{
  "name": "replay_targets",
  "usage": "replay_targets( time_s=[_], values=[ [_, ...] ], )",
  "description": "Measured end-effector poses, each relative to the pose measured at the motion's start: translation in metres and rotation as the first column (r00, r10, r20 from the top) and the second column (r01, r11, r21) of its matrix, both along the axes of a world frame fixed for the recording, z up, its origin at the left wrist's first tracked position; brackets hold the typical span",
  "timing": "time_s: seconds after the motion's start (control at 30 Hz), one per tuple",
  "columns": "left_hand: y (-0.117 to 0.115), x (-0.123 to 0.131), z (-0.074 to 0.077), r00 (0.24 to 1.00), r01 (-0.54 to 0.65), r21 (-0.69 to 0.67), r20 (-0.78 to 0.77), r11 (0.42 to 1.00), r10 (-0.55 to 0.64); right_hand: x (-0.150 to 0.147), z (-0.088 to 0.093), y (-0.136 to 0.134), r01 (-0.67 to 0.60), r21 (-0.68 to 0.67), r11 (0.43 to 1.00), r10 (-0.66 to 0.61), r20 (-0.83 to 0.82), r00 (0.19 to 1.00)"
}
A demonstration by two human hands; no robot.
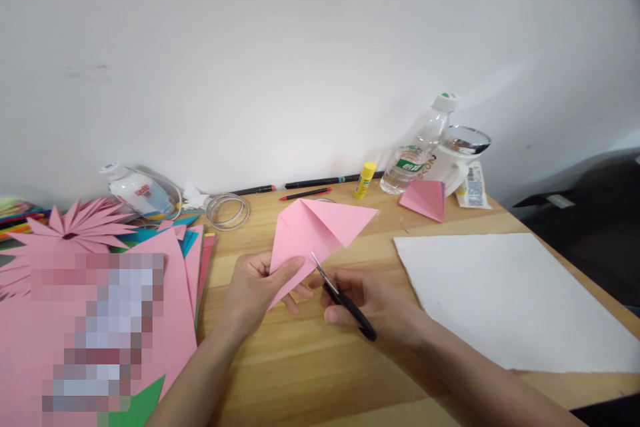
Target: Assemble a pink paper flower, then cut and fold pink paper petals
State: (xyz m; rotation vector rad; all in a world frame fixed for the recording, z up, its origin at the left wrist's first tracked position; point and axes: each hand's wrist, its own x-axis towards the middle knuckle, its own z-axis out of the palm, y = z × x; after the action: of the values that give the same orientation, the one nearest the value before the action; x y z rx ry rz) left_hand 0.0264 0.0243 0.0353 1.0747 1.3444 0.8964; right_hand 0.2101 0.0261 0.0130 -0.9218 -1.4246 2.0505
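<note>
My left hand (257,290) pinches the lower corner of a folded pink paper (315,230), holding it just above the wooden table (300,360). My right hand (367,304) grips black-handled scissors (343,297), fingers closed around the handles. The scissor blades point up and left, and their tip touches the paper's lower edge near my left thumb.
A stack of pink and coloured sheets (170,267) and a pink paper flower (75,224) lie at left. A large white sheet (505,300) covers the right side. Along the wall stand a glue stick (365,180), pens (305,194), a plastic bottle (417,147), a tape roll (227,210) and another folded pink piece (425,199).
</note>
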Motion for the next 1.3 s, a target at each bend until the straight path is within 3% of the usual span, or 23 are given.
replay_targets(
  time_s=[0.3,0.67,1.3],
  values=[
    [0.002,0.003,0.0052,0.999,-0.003,-0.034,0.037,0.999,0.004,0.0014,-0.006,-0.001,0.004,0.008,1.0,-0.004,-0.004,1.0],
    [0.0033,0.0003,-0.0028,0.997,0.018,-0.017,0.08,1.0,-0.016,0.0014,-0.0072,-0.003,0.023,0.028,0.999,-0.024,0.037,0.999],
    [0.0038,0.0003,-0.0017,0.994,0.026,-0.022,0.104,0.999,-0.024,0.0016,-0.0072,-0.0026,0.048,0.014,0.999,-0.049,0.073,0.996]
  ],
)
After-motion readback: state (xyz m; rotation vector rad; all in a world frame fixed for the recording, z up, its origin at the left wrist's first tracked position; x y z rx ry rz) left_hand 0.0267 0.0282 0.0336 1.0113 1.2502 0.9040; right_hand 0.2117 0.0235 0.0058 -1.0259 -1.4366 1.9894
